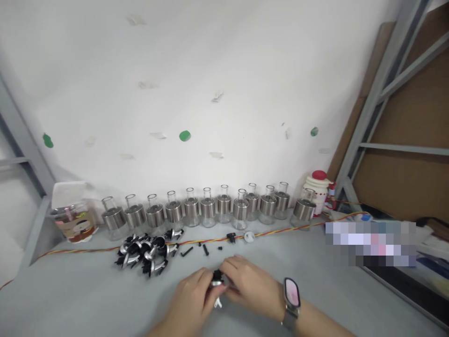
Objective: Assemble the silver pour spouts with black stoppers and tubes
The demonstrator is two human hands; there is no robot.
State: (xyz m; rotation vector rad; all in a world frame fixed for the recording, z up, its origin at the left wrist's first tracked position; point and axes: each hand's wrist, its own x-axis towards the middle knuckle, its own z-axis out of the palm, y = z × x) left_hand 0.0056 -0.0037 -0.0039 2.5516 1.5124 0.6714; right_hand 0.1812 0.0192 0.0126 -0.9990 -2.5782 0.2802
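My left hand (pixel 192 296) and my right hand (pixel 247 283) meet low in the middle of the view. Between their fingertips is a black and silver pourer top (pixel 217 279), partly covered by the fingers. A small white piece (pixel 218 303) sticks out below it; whether it belongs to the same part I cannot tell. To the left lies a heap of similar pourer tops (pixel 149 250). Just beyond my hands are loose black pieces: a bent tube (pixel 187 252), a short straight one (pixel 206 250), a black cap (pixel 231 237) and a whitish disc (pixel 249 237).
Several glass bottles with steel sleeves (pixel 208 207) line the wall. A twisted red and yellow cord (pixel 273 232) crosses the grey table in front of them. An open tub (pixel 75 224) stands far left, a white jug with red lid (pixel 317 187) at right, beside a cluttered black-edged tray (pixel 396 292).
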